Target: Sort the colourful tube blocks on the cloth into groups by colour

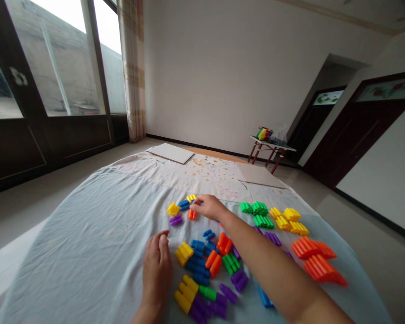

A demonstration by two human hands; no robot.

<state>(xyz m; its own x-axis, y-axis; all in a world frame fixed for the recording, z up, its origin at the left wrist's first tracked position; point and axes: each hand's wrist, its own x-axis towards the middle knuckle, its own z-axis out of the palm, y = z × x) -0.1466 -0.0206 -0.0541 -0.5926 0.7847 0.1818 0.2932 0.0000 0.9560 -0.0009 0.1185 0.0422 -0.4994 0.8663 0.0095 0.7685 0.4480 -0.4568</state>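
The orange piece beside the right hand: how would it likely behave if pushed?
The orange piece looks stiff, probably moulded plastic, given its even tubular shape. Its joined, side-by-side tubes should resist rolling. The wrinkled cloth beneath might slow its sliding.

No words, numbers, labels, brand names or signs can be read anywhere.
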